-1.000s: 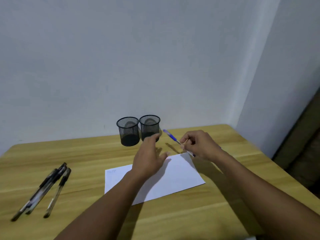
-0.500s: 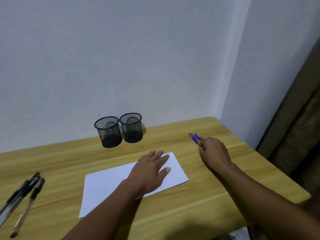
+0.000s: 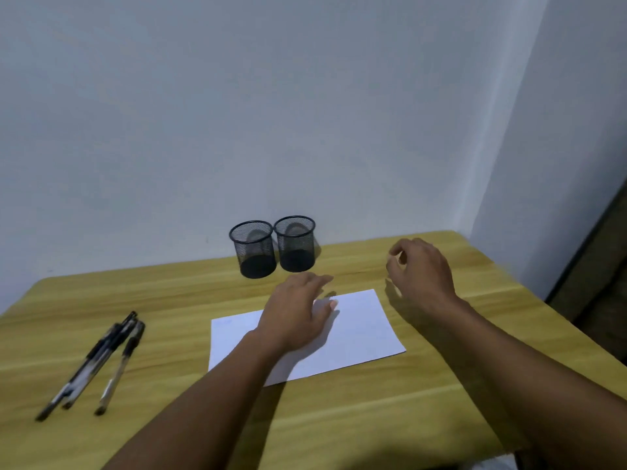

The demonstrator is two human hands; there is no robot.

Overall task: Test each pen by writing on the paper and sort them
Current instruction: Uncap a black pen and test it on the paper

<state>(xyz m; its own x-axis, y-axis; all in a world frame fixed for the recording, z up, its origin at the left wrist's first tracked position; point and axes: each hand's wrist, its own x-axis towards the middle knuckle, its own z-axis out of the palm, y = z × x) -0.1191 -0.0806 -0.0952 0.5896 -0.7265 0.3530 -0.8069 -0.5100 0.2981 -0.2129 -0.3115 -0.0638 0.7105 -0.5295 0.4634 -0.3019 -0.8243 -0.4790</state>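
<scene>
Pens [image 3: 89, 362] lie outside 2 mesh cups [image 3: 252, 252].

The table [image 3: 339, 418] looks like pale wood with a straight grain, smooth and with a soft sheen. The paper [image 3: 359, 330] on it is a plain white sheet, matt and flat. At twelve o'clock from the paper, the left cup [image 3: 252, 252] and the right cup [image 3: 296, 245] are black wire mesh, seemingly metal, with dark solid bottoms. At nine o'clock, the pens [image 3: 89, 362] have clear, glossy plastic barrels and black grips. The wall [image 3: 237, 113] is smooth and matt.
</scene>
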